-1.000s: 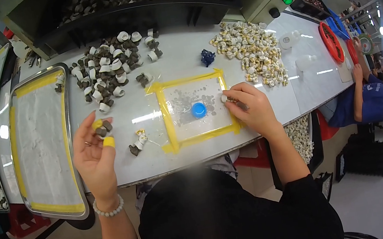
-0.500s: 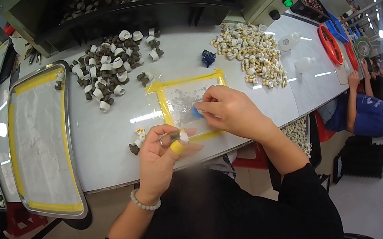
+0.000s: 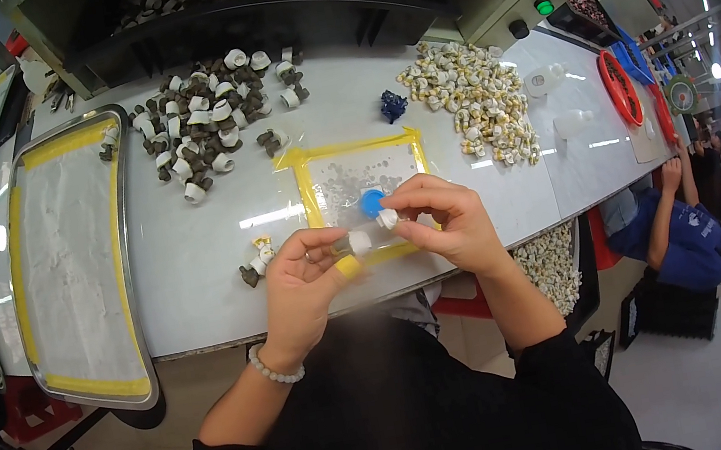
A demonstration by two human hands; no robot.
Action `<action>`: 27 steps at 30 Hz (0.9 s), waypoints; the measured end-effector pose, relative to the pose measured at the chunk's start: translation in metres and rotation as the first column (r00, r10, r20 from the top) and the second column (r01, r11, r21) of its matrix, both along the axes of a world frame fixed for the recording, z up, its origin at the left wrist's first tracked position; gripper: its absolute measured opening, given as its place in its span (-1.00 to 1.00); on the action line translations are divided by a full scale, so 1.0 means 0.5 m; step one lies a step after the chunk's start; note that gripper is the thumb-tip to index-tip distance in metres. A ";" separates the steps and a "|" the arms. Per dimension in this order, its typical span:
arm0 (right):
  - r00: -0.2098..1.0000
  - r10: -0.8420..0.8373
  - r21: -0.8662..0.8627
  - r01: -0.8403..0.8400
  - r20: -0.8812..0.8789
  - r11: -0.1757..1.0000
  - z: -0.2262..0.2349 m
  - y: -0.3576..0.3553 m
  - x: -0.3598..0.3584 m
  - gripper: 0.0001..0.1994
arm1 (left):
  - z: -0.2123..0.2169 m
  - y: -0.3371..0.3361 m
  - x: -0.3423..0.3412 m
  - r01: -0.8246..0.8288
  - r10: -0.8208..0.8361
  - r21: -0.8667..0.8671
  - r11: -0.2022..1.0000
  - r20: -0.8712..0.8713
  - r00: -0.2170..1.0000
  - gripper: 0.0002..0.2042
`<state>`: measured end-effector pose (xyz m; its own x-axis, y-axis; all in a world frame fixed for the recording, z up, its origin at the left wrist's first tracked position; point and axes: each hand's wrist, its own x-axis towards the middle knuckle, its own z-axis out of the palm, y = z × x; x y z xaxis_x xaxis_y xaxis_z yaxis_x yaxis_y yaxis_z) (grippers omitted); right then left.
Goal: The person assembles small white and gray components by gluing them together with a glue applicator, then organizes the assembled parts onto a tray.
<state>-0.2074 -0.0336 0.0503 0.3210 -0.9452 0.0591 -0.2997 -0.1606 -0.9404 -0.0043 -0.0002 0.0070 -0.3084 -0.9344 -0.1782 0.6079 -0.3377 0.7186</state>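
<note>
My left hand (image 3: 299,283), with yellow tape round one finger, pinches a small part with a grey stem and a white cap (image 3: 359,242). Close by on the right, my right hand (image 3: 451,221) grips a small white piece (image 3: 387,219) between thumb and fingers. A gap separates the two pieces. Just behind the right fingertips is a round blue cap (image 3: 372,201), over a clear sheet edged with yellow tape (image 3: 311,200). Beside my left hand lie a few loose grey and white parts (image 3: 259,257).
A heap of grey-and-white parts (image 3: 204,118) lies back left, and yellowish-white pieces (image 3: 473,96) lie back right. Nearby are a dark blue lump (image 3: 393,105) and clear bottles (image 3: 571,124). A paper-lined metal tray (image 3: 73,273) stands left. A person in blue (image 3: 686,232) sits at right.
My right hand has drawn back from the blue cap and turned, so the white piece in its fingers shows. The left hand's part has tilted, its white cap now facing right.
</note>
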 end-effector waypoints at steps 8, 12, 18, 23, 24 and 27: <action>0.998 0.055 -0.024 -0.054 0.026 0.998 0.006 0.012 0.011 -0.73 | 0.000 0.001 -0.007 -0.049 0.049 -0.001 0.999 -0.006 0.999 -0.73; 0.994 0.060 -0.021 -0.062 -0.089 0.998 0.017 0.015 0.018 -0.74 | -0.006 0.003 -0.003 -0.033 0.032 -0.021 0.999 -0.013 0.999 -0.74; 0.992 0.093 0.025 -0.091 -0.089 0.996 0.016 0.020 0.014 -0.75 | -0.011 0.012 -0.001 -0.026 0.026 -0.068 0.997 0.000 1.000 -0.77; 0.994 0.056 -0.019 -0.058 -0.096 0.998 0.014 0.031 0.017 -0.74 | -0.011 0.019 -0.007 -0.072 0.071 -0.109 0.991 -0.013 0.997 -0.76; 0.994 0.057 -0.015 -0.059 -0.097 0.998 0.017 0.033 0.017 -0.75 | -0.013 0.021 -0.006 -0.067 0.068 -0.122 0.990 0.007 0.998 -0.76; 0.982 0.096 -0.097 -0.112 -0.160 0.989 0.020 0.033 0.015 -0.74 | -0.016 0.023 -0.004 -0.056 0.061 -0.135 0.989 0.039 0.997 -0.76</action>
<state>-0.1997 -0.0170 0.0605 0.4302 -0.8974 0.0980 -0.4168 -0.2938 -0.8602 -0.0066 0.0113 -0.0008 -0.2472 -0.9670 -0.0622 0.5916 -0.2015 0.7806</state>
